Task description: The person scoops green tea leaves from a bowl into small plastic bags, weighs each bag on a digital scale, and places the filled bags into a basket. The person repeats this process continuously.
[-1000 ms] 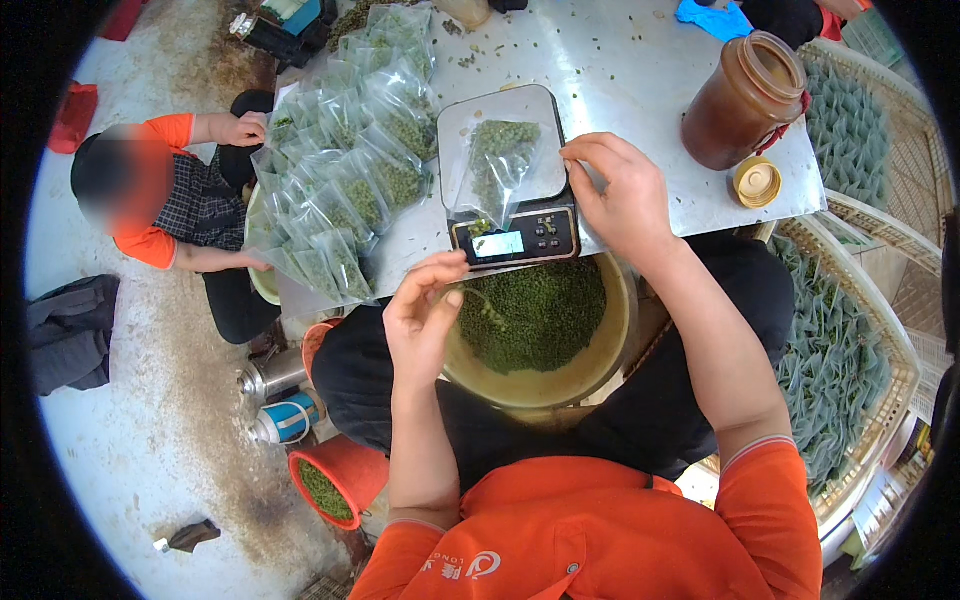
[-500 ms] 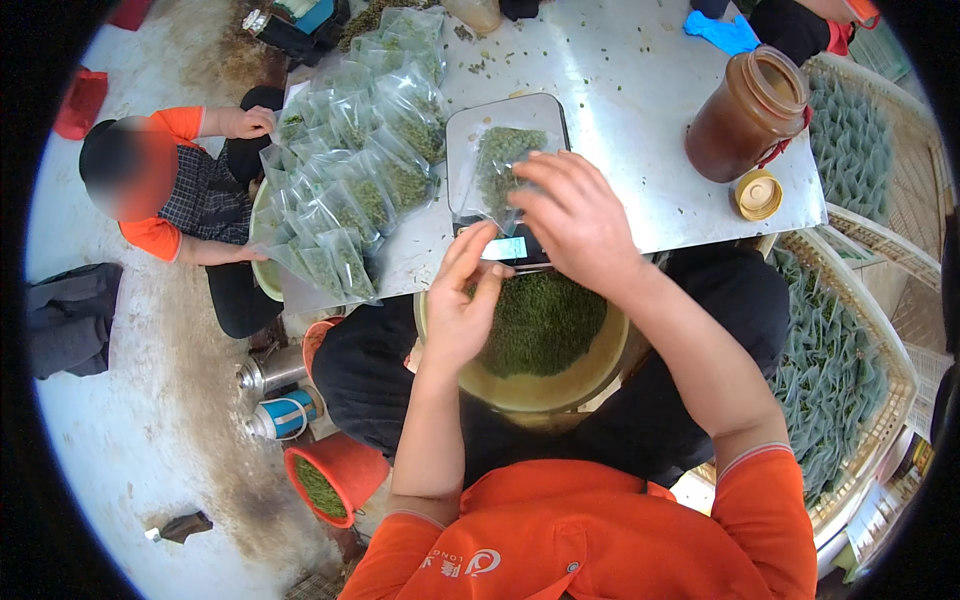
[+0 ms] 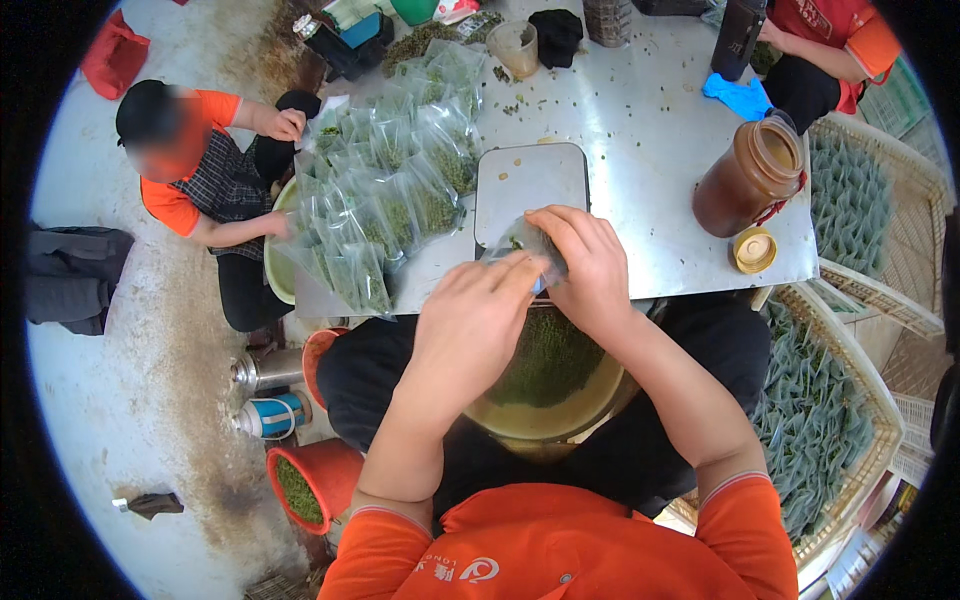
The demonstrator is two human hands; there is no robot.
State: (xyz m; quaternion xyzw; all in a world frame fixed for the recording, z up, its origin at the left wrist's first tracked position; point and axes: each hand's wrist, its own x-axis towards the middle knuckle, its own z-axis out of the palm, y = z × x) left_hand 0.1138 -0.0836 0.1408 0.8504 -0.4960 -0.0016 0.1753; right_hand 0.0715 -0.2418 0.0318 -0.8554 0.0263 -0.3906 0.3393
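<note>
Bag (image 3: 527, 241) — one, between two hands (image 3: 474, 318)

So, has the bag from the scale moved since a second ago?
Yes, the bag has moved toward the tub, from the middle of the scale's plate to its near edge, between left hand and right hand.

Scene is showing bright; glare is streaking metal table (image 3: 650, 190), clear bags (image 3: 385, 215) are glinting; fisheye is bending edges, black vignette is swallowing corners.
</note>
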